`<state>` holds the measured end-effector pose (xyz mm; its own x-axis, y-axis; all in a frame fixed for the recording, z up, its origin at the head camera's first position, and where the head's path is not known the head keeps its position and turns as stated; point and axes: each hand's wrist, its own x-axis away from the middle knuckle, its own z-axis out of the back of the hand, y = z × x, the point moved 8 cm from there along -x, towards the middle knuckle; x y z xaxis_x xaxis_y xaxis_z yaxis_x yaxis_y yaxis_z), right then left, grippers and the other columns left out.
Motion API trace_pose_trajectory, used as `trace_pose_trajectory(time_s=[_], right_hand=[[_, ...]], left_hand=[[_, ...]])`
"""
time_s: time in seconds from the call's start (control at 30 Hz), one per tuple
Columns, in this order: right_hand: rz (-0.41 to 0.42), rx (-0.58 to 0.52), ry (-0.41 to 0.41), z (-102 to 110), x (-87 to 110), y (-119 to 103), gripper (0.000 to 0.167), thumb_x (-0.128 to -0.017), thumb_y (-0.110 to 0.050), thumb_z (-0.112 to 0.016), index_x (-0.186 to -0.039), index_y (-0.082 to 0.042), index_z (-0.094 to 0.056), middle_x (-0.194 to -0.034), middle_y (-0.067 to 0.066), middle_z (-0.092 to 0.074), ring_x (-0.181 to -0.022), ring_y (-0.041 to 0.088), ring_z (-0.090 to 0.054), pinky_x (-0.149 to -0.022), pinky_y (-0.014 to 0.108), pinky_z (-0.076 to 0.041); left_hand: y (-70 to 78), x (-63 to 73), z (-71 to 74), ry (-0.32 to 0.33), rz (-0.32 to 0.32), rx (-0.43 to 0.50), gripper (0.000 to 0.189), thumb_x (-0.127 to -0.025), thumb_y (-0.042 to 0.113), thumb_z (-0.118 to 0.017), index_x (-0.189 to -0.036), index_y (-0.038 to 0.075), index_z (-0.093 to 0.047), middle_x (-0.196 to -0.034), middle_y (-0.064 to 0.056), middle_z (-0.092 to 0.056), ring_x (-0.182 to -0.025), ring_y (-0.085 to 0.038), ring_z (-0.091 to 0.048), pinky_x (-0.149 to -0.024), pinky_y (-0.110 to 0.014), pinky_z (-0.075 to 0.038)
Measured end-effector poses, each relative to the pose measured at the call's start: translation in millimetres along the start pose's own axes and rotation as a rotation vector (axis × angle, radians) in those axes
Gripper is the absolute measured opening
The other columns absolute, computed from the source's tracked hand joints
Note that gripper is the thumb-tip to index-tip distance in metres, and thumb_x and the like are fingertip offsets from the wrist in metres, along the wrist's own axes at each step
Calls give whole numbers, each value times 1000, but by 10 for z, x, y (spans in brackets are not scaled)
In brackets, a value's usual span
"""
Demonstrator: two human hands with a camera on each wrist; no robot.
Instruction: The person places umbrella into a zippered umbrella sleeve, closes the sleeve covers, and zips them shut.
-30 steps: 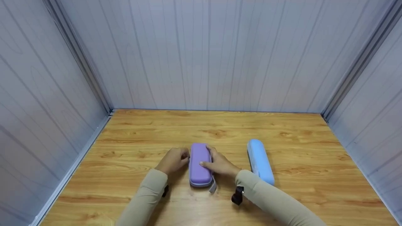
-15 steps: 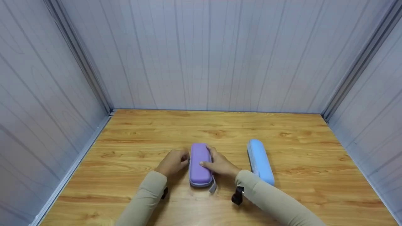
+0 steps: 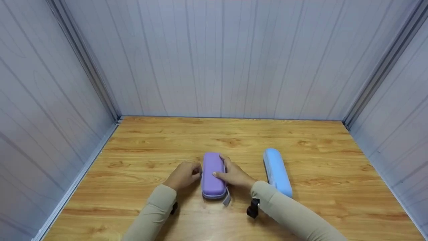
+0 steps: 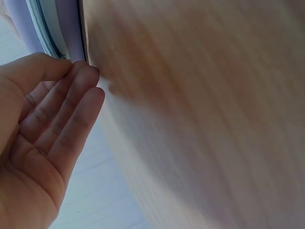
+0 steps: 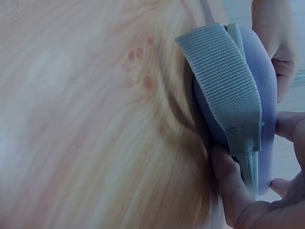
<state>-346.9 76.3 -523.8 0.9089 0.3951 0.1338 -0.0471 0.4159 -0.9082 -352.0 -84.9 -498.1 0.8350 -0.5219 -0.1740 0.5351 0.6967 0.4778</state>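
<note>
A purple zippered pencil case [image 3: 213, 174] lies lengthwise on the wooden table between both hands. My right hand [image 3: 235, 173] grips its right side, thumb on top and fingers along the edge. In the right wrist view, a grey woven strap [image 5: 224, 76] hangs from the case near that hand. At the left side, my left hand [image 3: 184, 174] pinches thumb against index finger at the zipper [image 4: 44, 28]. The zipper pull itself is mostly hidden by those fingertips. The zipper looks closed where it shows at the near end.
A light blue case [image 3: 278, 172] of similar shape lies to the right, beside the right forearm. The wooden table [image 3: 160, 134] is bounded by pale panel walls [image 3: 220, 60] at the back and both sides.
My left hand has shifted slightly toward me along the left side of the purple pencil case. The right hand and the blue case stay where they were.
</note>
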Motion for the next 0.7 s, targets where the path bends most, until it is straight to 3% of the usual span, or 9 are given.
trace_pose_trajectory(time_s=[0.27,0.7], right_hand=[[3,26,4,19,-5,-1,84,-98,-30,-67,-160,-6,-16,-150,28,-39,-121,30,-55,-101,43,-47],[25,47,7,35,-1,-28,83,-98,-28,-66,-159,-4,-16,-152,30,-35,-132,37,-47,-112,48,-36]], left_hand=[[10,9,-12,-11,4,5,8,-89,2,-69,-84,8,-68,-76,2,-62,-71,-13,-57,-65,-33,-52],[93,70,-14,-46,-3,-26,9,-90,3,-68,-83,9,-68,-74,4,-60,-69,-10,-55,-62,-31,-51]])
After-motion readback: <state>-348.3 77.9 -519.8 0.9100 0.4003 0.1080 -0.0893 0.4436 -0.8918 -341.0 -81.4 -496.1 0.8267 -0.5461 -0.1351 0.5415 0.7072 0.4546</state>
